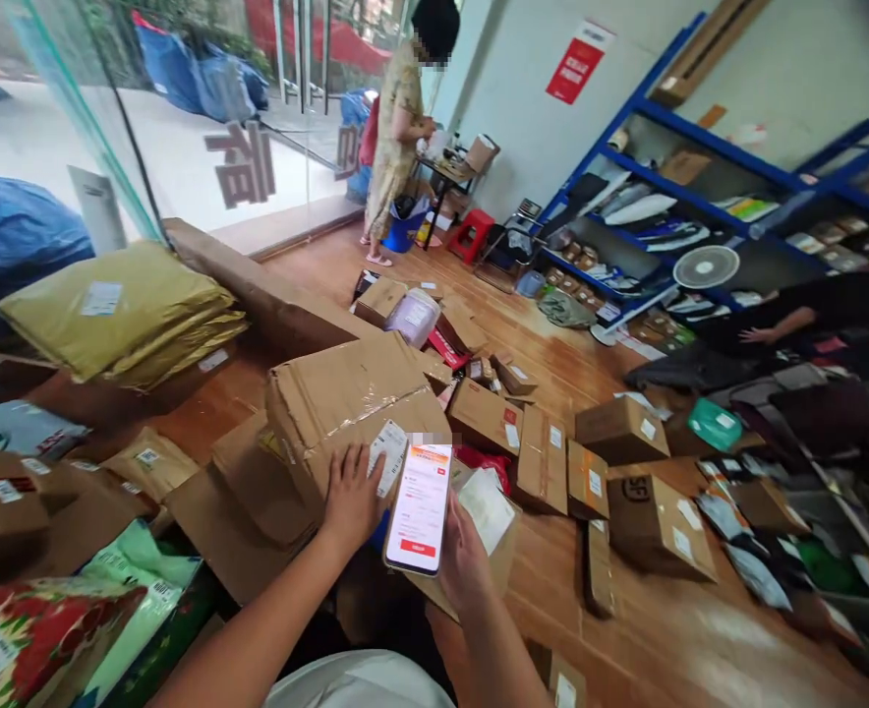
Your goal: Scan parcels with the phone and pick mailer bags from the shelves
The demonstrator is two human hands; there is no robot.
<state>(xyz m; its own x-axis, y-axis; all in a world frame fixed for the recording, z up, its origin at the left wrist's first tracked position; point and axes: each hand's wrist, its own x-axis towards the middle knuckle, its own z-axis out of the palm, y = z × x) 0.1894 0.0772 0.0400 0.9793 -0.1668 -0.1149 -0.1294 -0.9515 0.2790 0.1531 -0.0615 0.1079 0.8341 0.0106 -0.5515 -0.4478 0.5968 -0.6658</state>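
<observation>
My right hand (468, 546) is wrapped round a smartphone (418, 511), whose lit screen faces me with a red button near its bottom. Spread flat, my left hand (352, 492) rests on the near side of a large cardboard box (350, 388). Its fingertips touch or lie right beside a white shipping label (388, 454) stuck on that box. Clear tape runs across the box, which sits tilted in front of me. Just right of the phone, partly behind my right hand, is a parcel with a pale label (488, 506).
Several cardboard parcels (542, 457) lie on the wooden floor to the right. Yellow padded bags (117, 310) are piled at left. A person (401, 128) stands by a small table at the back. Blue shelves (722, 143) hold packages, with a white fan (706, 265) before them.
</observation>
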